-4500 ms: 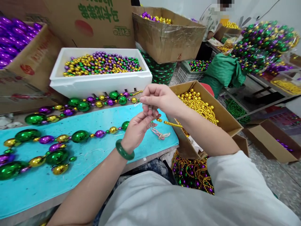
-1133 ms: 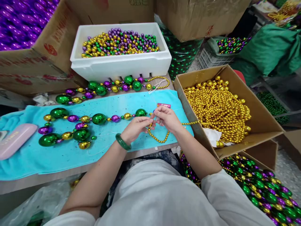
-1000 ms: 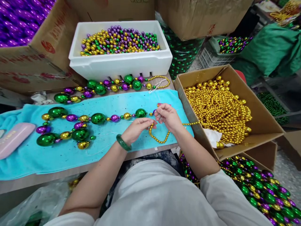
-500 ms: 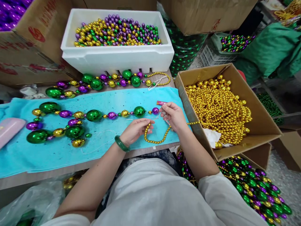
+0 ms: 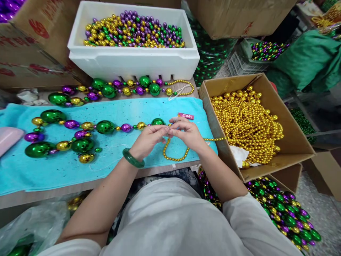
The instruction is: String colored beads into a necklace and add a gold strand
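My left hand (image 5: 151, 139), with a green bangle on its wrist, is closed in a pinch on the end of a gold bead chain (image 5: 176, 159). The chain loops down over the blue towel and passes under my right hand toward the carton. My right hand (image 5: 185, 132) meets the left at the fingertips, thumb and fingers pinched; what they hold is hidden. Just behind both hands ends a strand of large green, purple and gold beads (image 5: 106, 127), which curls round on the towel's left. A small pink label packet (image 5: 186, 116) lies beyond my right hand.
A blue towel (image 5: 149, 160) covers the table. Behind it lies another bead necklace (image 5: 108, 91) before a white foam box (image 5: 133, 62) of loose beads. At right stands a carton (image 5: 290, 163) of gold bead chains (image 5: 247, 128). A pink object (image 5: 9, 138) sits far left.
My hands have come together at the fingertips, right moving left. The purple bead at the strand's end and the thin needle-like line by my left hand are now hidden. The pink packet shows fully.
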Demonstrator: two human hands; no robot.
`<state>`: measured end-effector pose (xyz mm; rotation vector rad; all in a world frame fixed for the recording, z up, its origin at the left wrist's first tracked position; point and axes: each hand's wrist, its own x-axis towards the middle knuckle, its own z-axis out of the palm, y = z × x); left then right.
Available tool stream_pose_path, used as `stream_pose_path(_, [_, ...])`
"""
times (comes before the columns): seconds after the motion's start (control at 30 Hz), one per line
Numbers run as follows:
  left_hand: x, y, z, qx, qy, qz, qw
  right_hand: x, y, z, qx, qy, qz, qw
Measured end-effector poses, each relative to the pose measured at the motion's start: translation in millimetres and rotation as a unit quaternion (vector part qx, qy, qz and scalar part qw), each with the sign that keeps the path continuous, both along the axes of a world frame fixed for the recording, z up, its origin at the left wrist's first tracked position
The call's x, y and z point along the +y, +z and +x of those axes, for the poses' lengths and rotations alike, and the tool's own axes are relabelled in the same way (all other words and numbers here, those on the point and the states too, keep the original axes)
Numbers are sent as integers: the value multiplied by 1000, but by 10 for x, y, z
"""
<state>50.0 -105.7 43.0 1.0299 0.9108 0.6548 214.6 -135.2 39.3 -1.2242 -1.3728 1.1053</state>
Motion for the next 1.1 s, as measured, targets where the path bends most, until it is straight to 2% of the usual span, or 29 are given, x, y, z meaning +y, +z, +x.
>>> stream_pose_path(0.13, [7, 13, -26, -59, -20, -78, 995, 22, 55, -8, -15, -25, 2, 1000])
stream_pose_path(0.23, [-17, -7, -14, -42, -11, -70, 997, 26, 94, 66, -58, -27, 1, 998])
stream_pose_path(0.3, [-34, -14, -10, -20, 1, -48, 999, 12, 93, 178, -141, -33, -20, 989])
stream_pose_path(0.37, [-44, -13, -15, -14, 21, -46, 999, -19, 57, 322, -283, -62, -85, 953])
stream_pose_path(0.43, [-46, -13, -27, -21, 40, -69, 997, -61, -12, 452, -427, -74, -171, 885])
stream_pose_path(0.5, [-46, -19, -39, -31, 52, -100, 993, -105, -97, 534, -515, -56, -234, 823])
stream_pose_path(0.53, [-47, -24, -43, -34, 56, -111, 992, -125, -140, 553, -537, -44, -249, 804])
stream_pose_path(0.6, [-52, -37, -47, -38, 62, -124, 990, -158, -213, 564, -551, -30, -261, 792])
stream_pose_path(0.67, [-62, -48, -48, -40, 64, -130, 989, -181, -269, 571, -530, -20, -262, 806])
stream_pose_path(0.77, [-73, -58, -52, -41, 65, -137, 987, -206, -353, 626, -439, -24, -268, 857])
stream_pose_path(0.83, [-76, -66, -57, -44, 69, -139, 987, -217, -430, 690, -361, -63, -245, 898])
stream_pose_path(0.93, [-75, -85, -64, -46, 72, -138, 987, -213, -549, 780, -237, -188, -125, 945])
stream_pose_path(1.03, [-78, -101, -64, -44, 73, -137, 987, -180, -591, 836, -74, -317, -13, 945])
stream_pose_path(1.1, [-85, -103, -58, -41, 73, -132, 988, -147, -558, 872, 17, -360, 23, 933])
